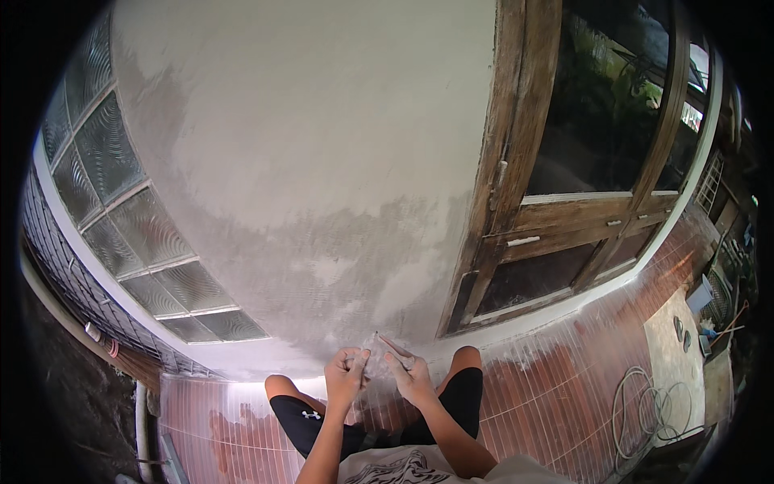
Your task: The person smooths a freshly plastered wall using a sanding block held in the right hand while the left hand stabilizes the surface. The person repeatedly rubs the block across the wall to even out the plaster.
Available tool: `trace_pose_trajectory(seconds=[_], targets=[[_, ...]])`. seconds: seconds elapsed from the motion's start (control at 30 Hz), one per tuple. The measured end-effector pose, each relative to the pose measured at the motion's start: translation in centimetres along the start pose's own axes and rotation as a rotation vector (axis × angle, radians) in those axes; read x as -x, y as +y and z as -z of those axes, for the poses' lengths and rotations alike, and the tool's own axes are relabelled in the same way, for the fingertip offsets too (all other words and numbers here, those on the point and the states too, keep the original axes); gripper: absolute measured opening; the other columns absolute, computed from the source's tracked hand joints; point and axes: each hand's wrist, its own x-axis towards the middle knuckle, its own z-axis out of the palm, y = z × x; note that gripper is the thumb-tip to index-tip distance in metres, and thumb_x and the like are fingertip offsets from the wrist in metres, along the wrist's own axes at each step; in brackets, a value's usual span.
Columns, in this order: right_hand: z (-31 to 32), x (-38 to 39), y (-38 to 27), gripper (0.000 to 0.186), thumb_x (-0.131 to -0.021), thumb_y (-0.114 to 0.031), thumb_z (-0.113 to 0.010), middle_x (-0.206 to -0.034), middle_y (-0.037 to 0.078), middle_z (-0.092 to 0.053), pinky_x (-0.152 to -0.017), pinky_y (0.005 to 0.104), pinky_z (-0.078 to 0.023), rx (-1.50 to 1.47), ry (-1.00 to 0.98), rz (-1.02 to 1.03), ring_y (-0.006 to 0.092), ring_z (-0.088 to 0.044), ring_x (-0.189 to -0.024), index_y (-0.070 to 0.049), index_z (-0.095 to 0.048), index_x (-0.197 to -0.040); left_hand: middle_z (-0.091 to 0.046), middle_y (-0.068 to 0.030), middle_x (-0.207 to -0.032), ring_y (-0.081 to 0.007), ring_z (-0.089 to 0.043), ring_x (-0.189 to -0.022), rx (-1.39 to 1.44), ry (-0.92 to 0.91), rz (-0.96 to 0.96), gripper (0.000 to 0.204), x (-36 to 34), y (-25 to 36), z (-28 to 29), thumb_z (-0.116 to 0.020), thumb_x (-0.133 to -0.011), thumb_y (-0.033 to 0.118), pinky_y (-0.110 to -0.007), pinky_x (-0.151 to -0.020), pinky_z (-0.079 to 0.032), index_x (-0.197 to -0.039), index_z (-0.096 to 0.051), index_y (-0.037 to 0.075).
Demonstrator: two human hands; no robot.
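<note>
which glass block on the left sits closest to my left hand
The lower right corner block, at the right end of the bottom row. The other blocks lie farther left or higher, farther from your left hand.

No words or numbers can be read anywhere in the scene. The one clear mark is a small white logo (311, 415), a shape of crossing curves without lettering, on the left leg of the person's black shorts (292, 421), toward the near side. Nearest of all, the front of the pale shirt (524, 471) bears a dark, wavy-lined print (399, 469), cut by the lower edge and too unclear to make out as text.
</note>
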Motion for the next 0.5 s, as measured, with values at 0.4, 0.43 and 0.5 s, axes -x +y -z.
trace_pose_trajectory(seconds=[0.4, 0.43, 0.5], targets=[[5.3, -6.5, -1.2, 0.045, -0.106, -0.021, -0.042, -0.144, 0.020, -0.054, -0.107, 0.0376, -0.042, 0.395, 0.257, 0.300, 0.0346, -0.056, -0.129, -0.008, -0.047, -0.149, -0.061, -0.0180, -0.136, -0.0350, -0.061, -0.122, -0.691, 0.201, -1.101, 0.038, -11.7, 15.7, -3.0, -0.058, -0.094, 0.008, -0.043, -0.099, -0.049, -0.131, -0.060, 0.002], [5.3, -6.4, -1.0, 0.044, -0.106, -0.021, -0.042, -0.144, 0.019, -0.054, -0.107, 0.0378, -0.042, 0.389, 0.260, 0.258, 0.0351, -0.055, -0.130, -0.009, -0.047, -0.149, -0.053, -0.0163, -0.145, -0.0336, -0.051, -0.133, -0.827, 0.189, -1.183, 0.044, -12.7, 17.4, -3.6, -0.058, -0.095, 0.010, -0.043, -0.106, -0.043, -0.138, -0.055, 0.003], [5.1, -6.3, -0.6, 0.044, -0.107, -0.022, -0.041, -0.145, 0.017, -0.054, -0.109, 0.0373, -0.041, 0.382, 0.254, 0.186, 0.0344, -0.052, -0.133, -0.009, -0.047, -0.149, -0.041, -0.0129, -0.156, -0.0311, -0.036, -0.146, -1.048, 0.114, -1.316, 0.052, -14.8, 20.4, -5.1, -0.057, -0.096, 0.016, -0.044, -0.116, -0.033, -0.146, -0.048, 0.004]])
